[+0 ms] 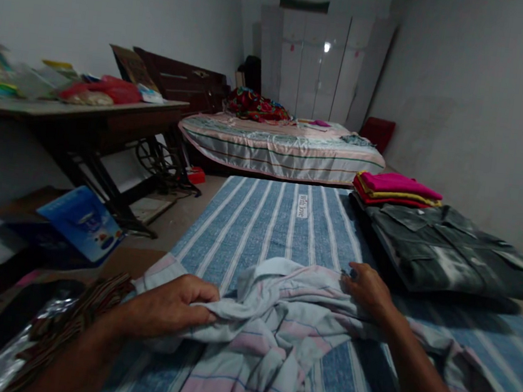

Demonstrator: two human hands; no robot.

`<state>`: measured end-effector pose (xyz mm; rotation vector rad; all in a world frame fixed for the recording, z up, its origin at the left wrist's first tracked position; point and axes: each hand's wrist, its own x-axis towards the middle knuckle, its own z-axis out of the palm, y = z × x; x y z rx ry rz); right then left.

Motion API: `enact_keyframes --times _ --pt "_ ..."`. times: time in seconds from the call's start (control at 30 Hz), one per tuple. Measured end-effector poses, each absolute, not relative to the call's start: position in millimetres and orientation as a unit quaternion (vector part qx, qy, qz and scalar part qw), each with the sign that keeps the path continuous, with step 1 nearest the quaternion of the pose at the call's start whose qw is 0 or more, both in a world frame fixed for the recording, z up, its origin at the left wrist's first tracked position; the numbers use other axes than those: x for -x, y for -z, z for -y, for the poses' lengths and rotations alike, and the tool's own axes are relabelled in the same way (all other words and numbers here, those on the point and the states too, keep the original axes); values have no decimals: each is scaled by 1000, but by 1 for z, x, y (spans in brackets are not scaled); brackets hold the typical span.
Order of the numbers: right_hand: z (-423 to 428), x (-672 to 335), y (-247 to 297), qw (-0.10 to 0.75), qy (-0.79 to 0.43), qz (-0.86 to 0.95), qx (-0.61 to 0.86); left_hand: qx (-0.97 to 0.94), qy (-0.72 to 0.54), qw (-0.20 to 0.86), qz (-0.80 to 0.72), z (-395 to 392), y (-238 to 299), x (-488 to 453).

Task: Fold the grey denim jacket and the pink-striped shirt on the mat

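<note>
A crumpled pale blue and pink striped garment (264,335) lies on the blue striped bed sheet (277,223) in front of me. My left hand (168,308) is curled around a bunched fold at the garment's left side. My right hand (366,290) grips the cloth's upper right edge, fingers pinched on it. Both forearms reach in from the bottom of the view.
A folded dark grey shirt (444,251) and a stack of folded pink, yellow and red cloths (397,189) lie at the bed's right. A second bed (281,145) stands farther back before white wardrobes (319,64). A cluttered table (77,109) is at left, with a blue box (81,223) below.
</note>
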<state>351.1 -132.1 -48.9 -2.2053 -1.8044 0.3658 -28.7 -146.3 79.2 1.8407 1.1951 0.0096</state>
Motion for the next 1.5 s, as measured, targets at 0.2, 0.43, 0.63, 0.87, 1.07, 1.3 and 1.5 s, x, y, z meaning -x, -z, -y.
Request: enact_keyframes --times 0.2,0.43,0.63,0.87,1.07,1.3,1.5 --pt "123 -340 50 94 -163 645 741 -743 14 444 -500 157 -84 43" --pt "165 -337 14 300 -266 637 658 -754 6 403 -518 153 -77 51" --pt "246 -332 -21 299 -459 683 483 -775 -25 326 -541 146 -57 68" --pt "285 -328 9 171 -549 661 483 -784 -24 270 -558 145 -40 76" --pt "262 -317 -1 161 -562 655 479 -783 -12 250 -570 148 -49 77" --pt "238 -294 5 99 -321 674 657 -777 -8 199 -598 144 -48 53" --pt "244 -260 16 -15 -187 685 704 -796 12 169 -581 138 -35 35"
